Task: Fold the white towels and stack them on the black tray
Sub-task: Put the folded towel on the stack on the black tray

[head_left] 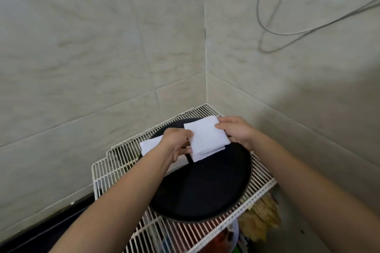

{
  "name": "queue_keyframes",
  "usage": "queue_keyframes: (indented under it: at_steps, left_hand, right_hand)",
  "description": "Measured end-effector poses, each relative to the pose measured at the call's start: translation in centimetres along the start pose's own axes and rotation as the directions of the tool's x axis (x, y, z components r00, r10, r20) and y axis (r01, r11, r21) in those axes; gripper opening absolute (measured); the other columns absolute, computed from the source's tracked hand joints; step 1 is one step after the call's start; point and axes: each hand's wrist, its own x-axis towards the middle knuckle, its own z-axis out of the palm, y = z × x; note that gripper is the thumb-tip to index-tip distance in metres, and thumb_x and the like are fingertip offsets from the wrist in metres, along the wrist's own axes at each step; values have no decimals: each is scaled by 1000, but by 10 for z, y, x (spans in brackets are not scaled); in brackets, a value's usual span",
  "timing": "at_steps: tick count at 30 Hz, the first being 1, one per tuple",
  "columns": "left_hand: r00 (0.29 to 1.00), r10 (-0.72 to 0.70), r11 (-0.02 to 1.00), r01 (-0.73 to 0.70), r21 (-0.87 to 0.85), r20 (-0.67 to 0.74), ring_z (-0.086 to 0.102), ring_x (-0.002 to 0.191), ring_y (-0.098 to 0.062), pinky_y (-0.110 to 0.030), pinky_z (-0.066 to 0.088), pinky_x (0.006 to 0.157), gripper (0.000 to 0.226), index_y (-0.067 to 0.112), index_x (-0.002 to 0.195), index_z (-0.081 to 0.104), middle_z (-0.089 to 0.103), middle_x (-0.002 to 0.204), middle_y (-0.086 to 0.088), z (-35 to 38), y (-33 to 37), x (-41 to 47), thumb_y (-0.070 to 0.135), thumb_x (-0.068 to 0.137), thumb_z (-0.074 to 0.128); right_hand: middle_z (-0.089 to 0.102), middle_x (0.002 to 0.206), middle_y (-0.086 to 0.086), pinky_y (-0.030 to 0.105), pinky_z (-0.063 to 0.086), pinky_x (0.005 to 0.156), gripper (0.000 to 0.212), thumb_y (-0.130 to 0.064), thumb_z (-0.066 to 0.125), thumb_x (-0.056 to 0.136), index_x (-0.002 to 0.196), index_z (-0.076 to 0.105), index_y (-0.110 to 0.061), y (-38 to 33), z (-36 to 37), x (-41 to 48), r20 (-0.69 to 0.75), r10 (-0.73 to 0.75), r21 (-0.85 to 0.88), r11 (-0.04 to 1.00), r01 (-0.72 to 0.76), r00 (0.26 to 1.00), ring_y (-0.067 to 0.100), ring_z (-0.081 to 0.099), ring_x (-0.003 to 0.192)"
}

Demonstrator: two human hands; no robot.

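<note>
A round black tray (205,189) lies on a white wire rack in the corner. Above its far part I hold a folded white towel (205,137) between both hands. My left hand (177,145) pinches the towel's left edge. My right hand (236,131) grips its right edge, thumb on top. A second white towel (149,146) lies on the tray's far left rim, partly hidden behind my left hand and wrist.
The white wire rack (107,168) fills the corner between two tiled walls. A grey cable (267,28) hangs on the right wall. Below the rack's right edge hang tan items (261,217). A dark surface (51,230) runs along the lower left.
</note>
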Motion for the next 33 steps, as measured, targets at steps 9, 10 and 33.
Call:
queue_keyframes:
  at_steps: [9,10,33]
  left_hand:
    - [981,44,986,-12,168,-188,57,55,-23,-45,62,61,20,6,72,52,54,70,-11,10,-14,41,-5,88,57]
    - [978,45,984,-8,179,-204,58,53,-24,-50,62,64,21,6,71,50,53,69,-10,10,-14,42,-6,87,57]
    - [987,20,957,27,288,-158,65,80,-30,-48,62,76,9,1,93,58,59,91,-14,-7,5,13,5,92,50]
  right_hand:
    - [69,119,3,23,54,71,42,-15,63,91,133,60,-23,10,2,49,32,32,-153,988,-26,999,14,67,99]
    - [68,117,3,22,51,66,42,-13,61,92,133,59,-22,11,3,49,37,33,-150,988,-27,999,14,67,97]
    - [64,120,2,39,50,102,40,-20,62,96,135,56,-16,-3,10,25,-66,-120,-262,960,99,991,20,61,111]
